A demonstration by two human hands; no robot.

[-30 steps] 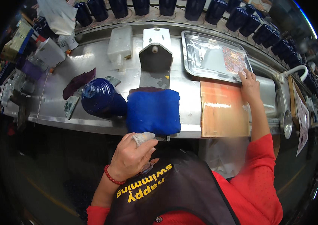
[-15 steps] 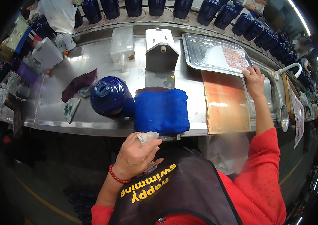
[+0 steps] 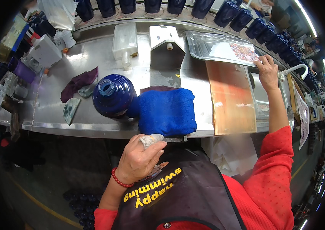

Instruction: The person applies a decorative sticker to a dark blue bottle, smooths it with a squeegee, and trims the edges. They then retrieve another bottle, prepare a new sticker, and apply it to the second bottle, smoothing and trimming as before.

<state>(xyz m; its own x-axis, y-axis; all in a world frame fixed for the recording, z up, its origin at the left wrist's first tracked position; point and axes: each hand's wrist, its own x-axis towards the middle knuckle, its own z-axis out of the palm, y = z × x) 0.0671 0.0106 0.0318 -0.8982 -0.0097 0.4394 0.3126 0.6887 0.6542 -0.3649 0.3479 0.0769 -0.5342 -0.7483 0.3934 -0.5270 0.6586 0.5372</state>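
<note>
My right hand (image 3: 268, 72) grips the near right corner of a clear shallow tray (image 3: 199, 50). A sheet with a white part and a colourful speckled part (image 3: 242, 51) lies in it. An orange-brown board (image 3: 232, 101) lies just nearer than the tray. My left hand (image 3: 137, 159) is closed near the bench's front edge, with a white wrap (image 3: 151, 140) on one finger. Whatever its curled fingers hold, if anything, is hidden. Just beyond it sits a blue cloth-covered pad (image 3: 167, 112). A glossy dark-blue glass bottle (image 3: 113, 97) tilts its open neck toward me, left of the pad.
A metal stand (image 3: 166, 46) and a clear bottle (image 3: 125, 42) stand behind the pad. Purple cloth (image 3: 78, 82) and a greenish piece (image 3: 71, 109) lie left. A second tray (image 3: 264, 92) is under my right forearm. Dark-blue bottles (image 3: 128, 5) line the back conveyor.
My right hand has moved away from me and slightly right with the tray, baring more of the orange-brown board. The left hand stays nearly still. Bottles along the back have shifted right.
</note>
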